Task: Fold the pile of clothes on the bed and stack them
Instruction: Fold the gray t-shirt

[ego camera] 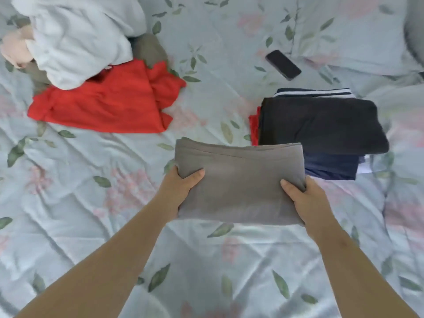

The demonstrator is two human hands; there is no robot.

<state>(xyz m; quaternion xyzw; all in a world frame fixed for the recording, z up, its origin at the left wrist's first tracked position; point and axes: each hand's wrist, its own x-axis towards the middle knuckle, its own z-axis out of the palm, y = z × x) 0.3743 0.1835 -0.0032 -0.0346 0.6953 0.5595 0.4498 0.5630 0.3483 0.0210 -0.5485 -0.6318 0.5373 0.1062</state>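
A folded grey garment [241, 180] is held above the bed between both hands. My left hand [179, 187] grips its left edge, thumb on top and fingers hidden under the cloth. My right hand [302, 198] grips the right edge the same way. Just beyond and to the right lies the stack of folded clothes [321, 127], a black piece on top, with navy, red and striped pieces under it. The unfolded pile sits at the far left: a red garment [105, 104], a white one [78, 40], a brownish one [149, 49] and a pale pink one [16, 49].
A black phone [283, 64] lies on the floral bedspread [114, 203] behind the stack. A pillow in the same print [358, 35] sits at the far right.
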